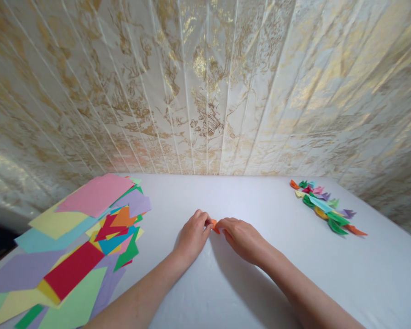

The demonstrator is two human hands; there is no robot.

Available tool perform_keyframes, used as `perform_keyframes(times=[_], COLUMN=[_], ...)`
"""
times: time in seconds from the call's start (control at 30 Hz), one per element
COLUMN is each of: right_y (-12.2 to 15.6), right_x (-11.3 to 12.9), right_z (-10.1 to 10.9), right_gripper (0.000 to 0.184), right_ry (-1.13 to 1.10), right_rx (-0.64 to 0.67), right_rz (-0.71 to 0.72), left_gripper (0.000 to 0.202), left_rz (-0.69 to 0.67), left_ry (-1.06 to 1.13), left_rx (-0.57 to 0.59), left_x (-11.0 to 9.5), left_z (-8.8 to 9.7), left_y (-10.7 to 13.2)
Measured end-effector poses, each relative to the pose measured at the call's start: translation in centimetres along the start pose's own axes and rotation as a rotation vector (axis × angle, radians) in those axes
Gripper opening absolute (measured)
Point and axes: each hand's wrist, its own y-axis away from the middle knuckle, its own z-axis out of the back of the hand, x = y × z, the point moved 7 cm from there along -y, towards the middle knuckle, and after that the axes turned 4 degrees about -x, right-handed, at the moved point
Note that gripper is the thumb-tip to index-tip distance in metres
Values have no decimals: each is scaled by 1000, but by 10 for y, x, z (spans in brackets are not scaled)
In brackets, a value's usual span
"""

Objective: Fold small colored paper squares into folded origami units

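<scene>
A small folded piece of orange paper (215,226) is held between my two hands, just above or on the white table. My left hand (194,230) pinches its left side between thumb and fingers. From the other side, my right hand (241,237) has its fingers closed at the paper's right edge. Much of the paper is hidden by the fingertips, so its full shape cannot be made out.
Many coloured paper sheets and scraps lie spread at the left, among them a pink sheet (99,194) and a red one (74,269). Small folded paper figures (320,203) sit in rows at the right. A gold-patterned curtain (205,91) hangs behind the white table (260,196).
</scene>
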Motion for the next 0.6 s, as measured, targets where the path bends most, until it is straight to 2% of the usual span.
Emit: perform_keyframes(times=[0.23, 0.6], right_y=[-1, -3], right_x=[-5, -1], right_z=[-1, -6], right_gripper=[34, 27], right_ry=[-69, 78], right_rx=[-44, -54], right_rz=[1, 26], left_gripper=[14, 13], left_rz=[26, 53], left_ry=[-37, -227], left_rx=[14, 21], left_x=[-2, -9], left_z=[0, -3], left_y=[-3, -3])
